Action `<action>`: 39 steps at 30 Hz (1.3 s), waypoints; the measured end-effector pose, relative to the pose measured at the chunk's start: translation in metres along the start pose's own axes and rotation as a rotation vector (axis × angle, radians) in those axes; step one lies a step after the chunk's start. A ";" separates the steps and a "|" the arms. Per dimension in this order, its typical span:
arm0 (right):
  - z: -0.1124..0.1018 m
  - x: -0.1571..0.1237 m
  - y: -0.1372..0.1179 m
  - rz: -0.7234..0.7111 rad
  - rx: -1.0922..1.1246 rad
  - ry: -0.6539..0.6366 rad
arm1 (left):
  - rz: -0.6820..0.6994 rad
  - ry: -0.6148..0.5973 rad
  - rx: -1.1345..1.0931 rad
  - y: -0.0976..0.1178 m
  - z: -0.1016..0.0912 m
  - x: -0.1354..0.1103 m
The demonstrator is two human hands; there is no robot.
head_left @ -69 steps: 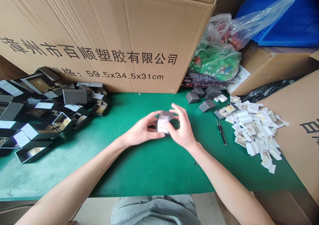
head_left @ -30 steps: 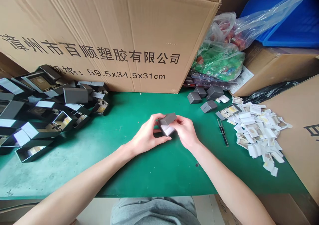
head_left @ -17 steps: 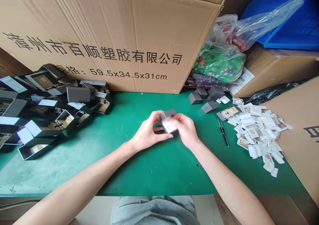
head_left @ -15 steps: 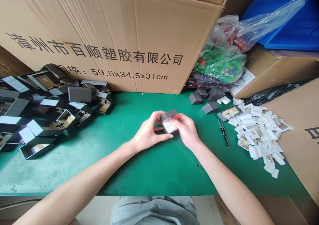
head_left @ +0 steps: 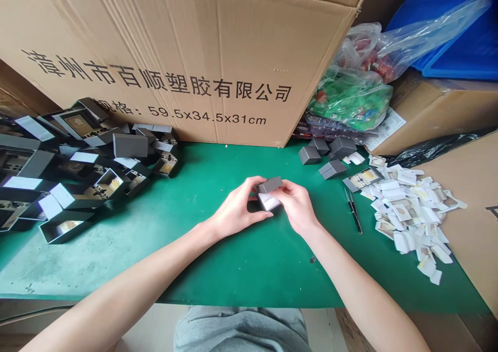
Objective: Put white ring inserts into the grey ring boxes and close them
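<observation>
Box lid (head_left: 269, 185) has just swung lower, nearly closed over the white insert (head_left: 268, 202). I have left grip (head_left: 236, 207) and right grip (head_left: 296, 205) both clamped on the box (head_left: 265, 193), held at centre of the green worktop (head_left: 233, 274).

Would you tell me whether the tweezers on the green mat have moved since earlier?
No, the tweezers lie where they did, beside the pile of white paper pieces.

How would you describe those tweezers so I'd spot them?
Find the green work mat below the big cardboard carton. At its right lies a heap of white paper scraps. Just left of the heap sits a slim pair of black tweezers, the only long thin tool.
</observation>
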State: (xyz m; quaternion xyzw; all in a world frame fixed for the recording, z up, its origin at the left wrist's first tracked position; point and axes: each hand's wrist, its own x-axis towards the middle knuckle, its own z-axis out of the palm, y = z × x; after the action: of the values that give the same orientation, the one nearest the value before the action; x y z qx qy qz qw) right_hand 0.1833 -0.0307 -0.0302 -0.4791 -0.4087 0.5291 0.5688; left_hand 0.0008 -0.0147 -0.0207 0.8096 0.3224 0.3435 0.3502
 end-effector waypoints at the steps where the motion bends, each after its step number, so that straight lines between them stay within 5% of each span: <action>1: -0.001 0.000 -0.001 0.008 -0.010 -0.006 | 0.002 0.001 0.010 0.000 0.000 0.000; 31: -0.005 -0.001 0.006 0.022 -0.040 -0.023 | 0.023 -0.049 -0.087 -0.001 -0.002 -0.004; 34: -0.016 0.000 -0.004 -0.107 -0.220 0.025 | 0.071 -0.063 0.019 -0.001 -0.004 -0.004; 39: -0.073 0.001 -0.037 -0.569 -0.899 0.411 | 0.160 0.023 0.354 0.007 -0.039 -0.003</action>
State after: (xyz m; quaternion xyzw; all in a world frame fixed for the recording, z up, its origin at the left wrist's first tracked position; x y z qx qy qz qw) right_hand 0.2625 -0.0371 -0.0094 -0.6382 -0.5875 0.0252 0.4970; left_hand -0.0291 -0.0073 0.0042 0.8776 0.3164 0.3175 0.1699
